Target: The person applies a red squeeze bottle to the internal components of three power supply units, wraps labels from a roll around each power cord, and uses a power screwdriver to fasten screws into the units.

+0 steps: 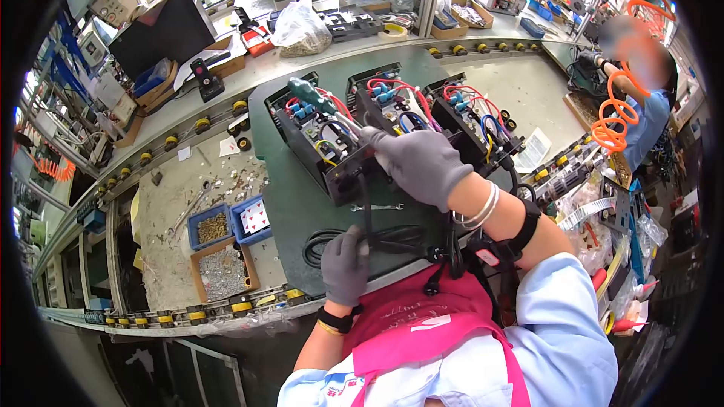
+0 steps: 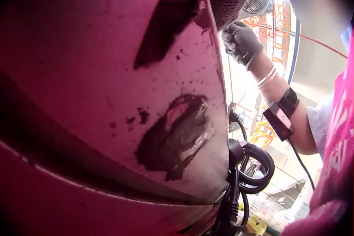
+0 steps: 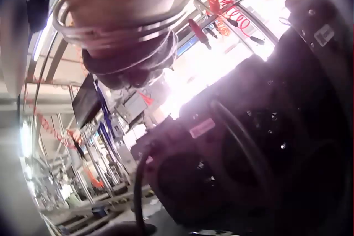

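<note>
In the head view, my right hand [image 1: 426, 166] is over the leftmost black unit [image 1: 343, 181], its fingers curled at the metal shaft of a screwdriver. The screwdriver's green handle [image 1: 308, 96] points up and left, above the unit's blue connectors and coloured wires. A black cord [image 1: 366, 207] runs down from that unit to my left hand [image 1: 345, 265], which grips it near the coiled cable [image 1: 400, 239]. A wrench [image 1: 377, 208] lies between the unit and the coil. The right wrist view shows a black casing [image 3: 221, 158] close up, its inside too dark to read.
Two more black units [image 1: 396, 105] [image 1: 471, 124] stand to the right on the green board [image 1: 283, 218]. Blue trays [image 1: 210, 227] and a cardboard box [image 1: 253, 271] of small parts sit at the left. Another person [image 1: 641, 98] works at the far right near an orange coiled hose [image 1: 612, 117].
</note>
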Available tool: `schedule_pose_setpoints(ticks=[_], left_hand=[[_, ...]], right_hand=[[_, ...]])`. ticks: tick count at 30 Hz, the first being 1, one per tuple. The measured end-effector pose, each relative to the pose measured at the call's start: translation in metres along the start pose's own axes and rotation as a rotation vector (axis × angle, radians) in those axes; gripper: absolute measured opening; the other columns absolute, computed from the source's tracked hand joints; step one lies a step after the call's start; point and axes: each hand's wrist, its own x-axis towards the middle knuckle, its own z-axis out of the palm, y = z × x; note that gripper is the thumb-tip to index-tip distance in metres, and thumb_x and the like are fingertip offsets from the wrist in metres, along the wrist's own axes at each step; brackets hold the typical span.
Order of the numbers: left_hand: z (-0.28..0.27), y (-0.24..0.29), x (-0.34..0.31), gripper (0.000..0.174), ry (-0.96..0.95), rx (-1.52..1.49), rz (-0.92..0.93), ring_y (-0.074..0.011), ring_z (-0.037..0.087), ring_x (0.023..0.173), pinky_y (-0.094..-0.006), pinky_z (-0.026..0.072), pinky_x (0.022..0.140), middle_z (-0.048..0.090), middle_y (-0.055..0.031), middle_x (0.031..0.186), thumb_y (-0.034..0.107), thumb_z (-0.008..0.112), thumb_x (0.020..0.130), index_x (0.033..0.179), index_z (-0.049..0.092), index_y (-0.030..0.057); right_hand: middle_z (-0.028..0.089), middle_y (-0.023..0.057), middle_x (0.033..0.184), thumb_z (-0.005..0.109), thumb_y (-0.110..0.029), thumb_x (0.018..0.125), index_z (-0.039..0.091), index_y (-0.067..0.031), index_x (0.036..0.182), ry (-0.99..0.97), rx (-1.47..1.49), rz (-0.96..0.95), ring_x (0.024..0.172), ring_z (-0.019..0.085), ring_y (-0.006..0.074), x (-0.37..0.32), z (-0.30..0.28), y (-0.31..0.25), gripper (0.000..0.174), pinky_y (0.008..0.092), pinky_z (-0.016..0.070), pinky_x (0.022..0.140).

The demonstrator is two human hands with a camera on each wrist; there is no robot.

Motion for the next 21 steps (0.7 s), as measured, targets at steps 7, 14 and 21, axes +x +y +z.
schedule_pose_setpoints(ticks=[7, 14, 21], left_hand=[[-0.001, -0.001, -0.002, 0.036, -0.020, -0.012, -0.010, -0.0348, 0.062, 0.083, -0.0438, 0.0494, 0.073, 0.065, -0.0147, 0.093, 0.006, 0.068, 0.079, 0.115, 0.061, 0.0022], [0.001, -0.004, -0.003, 0.038, -0.011, -0.014, -0.007, -0.0351, 0.061, 0.084, -0.0439, 0.0494, 0.073, 0.064, -0.0156, 0.094, 0.005, 0.066, 0.078, 0.115, 0.061, 0.0023], [-0.003, 0.003, 0.001, 0.032, -0.005, -0.003, -0.007, -0.0316, 0.063, 0.083, -0.0406, 0.0496, 0.072, 0.066, -0.0135, 0.090, 0.003, 0.068, 0.080, 0.111, 0.063, -0.0003]], right_hand=[[0.061, 0.0138, 0.066, 0.057, -0.017, 0.094, 0.050, -0.0127, 0.141, -0.032, -0.037, 0.037, 0.057, 0.062, 0.0298, 0.003, 0.006, -0.006, 0.047, 0.0417, 0.0474, 0.050], [0.060, 0.0130, 0.066, 0.058, -0.015, 0.094, 0.051, -0.0085, 0.139, -0.114, -0.181, -0.008, 0.054, 0.061, 0.0282, 0.000, 0.008, -0.016, 0.046, 0.0406, 0.0463, 0.048], [0.062, 0.0114, 0.063, 0.050, -0.013, 0.094, 0.046, -0.0105, 0.142, 0.078, -0.027, -0.017, 0.058, 0.064, 0.0305, -0.001, 0.012, -0.007, 0.048, 0.0435, 0.0470, 0.048]])
